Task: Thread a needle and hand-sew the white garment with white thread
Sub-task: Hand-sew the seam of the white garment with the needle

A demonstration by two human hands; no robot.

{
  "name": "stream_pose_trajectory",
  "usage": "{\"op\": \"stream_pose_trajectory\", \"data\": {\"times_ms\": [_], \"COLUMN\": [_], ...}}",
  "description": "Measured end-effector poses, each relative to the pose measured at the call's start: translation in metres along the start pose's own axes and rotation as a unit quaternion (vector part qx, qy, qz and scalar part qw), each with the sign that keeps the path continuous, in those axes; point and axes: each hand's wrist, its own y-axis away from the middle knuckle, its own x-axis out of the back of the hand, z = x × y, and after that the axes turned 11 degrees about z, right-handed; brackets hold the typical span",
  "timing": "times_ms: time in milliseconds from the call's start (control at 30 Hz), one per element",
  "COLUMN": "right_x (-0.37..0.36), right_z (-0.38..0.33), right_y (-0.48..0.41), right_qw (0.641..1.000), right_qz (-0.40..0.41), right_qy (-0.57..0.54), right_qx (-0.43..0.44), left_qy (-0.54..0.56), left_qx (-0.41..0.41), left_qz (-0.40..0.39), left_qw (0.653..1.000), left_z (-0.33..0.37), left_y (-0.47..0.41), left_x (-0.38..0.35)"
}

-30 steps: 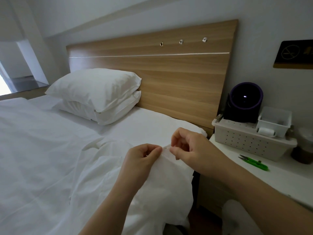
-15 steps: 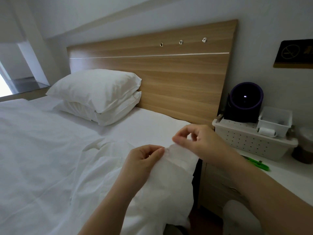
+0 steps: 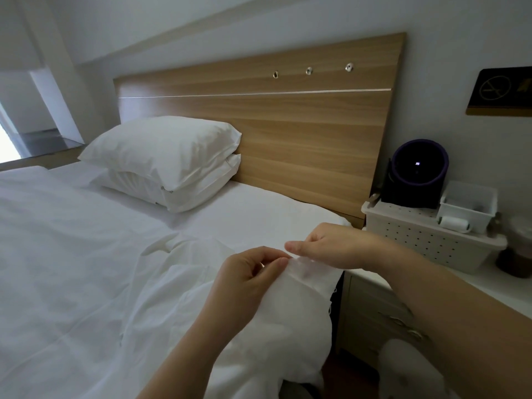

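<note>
Right hand (image 3: 331,246): back down left, fingertips pinched, needle hidden
Left hand (image 3: 247,280): pinches white garment (image 3: 302,298) hem; keep it taut

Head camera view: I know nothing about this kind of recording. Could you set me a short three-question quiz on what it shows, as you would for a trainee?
1. True or false: the left hand pinches the top edge of the white garment.
2. Where does the small white roll lie? A: on the white perforated basket. B: on the pillows. C: on the floor.
3. How many pillows are stacked against the wooden headboard?

Key: 1 true; 2 A; 3 two.
</note>
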Motion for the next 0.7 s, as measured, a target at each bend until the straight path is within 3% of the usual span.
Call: {"op": "stream_pose_trajectory", "data": {"times_ms": [200,400,567,700], "right_x": [0.003,0.005,0.012,0.011], "right_z": [0.001,0.001,0.0,-0.005], "right_y": [-0.001,0.001,0.002,0.004], "right_qw": [0.987,0.994,0.97,0.972], "right_qz": [-0.036,-0.096,-0.104,-0.053], "right_qy": [-0.156,-0.054,-0.217,-0.221], "right_qx": [0.022,-0.002,0.033,0.051], "left_qy": [-0.015,-0.055,-0.09,-0.11], "left_qx": [-0.05,-0.12,-0.229,-0.262], "left_qz": [0.01,0.02,0.052,0.054], "left_qw": [0.999,0.991,0.968,0.957], "left_z": [0.001,0.002,0.003,0.003], "left_y": [0.002,0.002,0.002,0.001], "left_x": [-0.001,0.002,0.002,0.003]}}
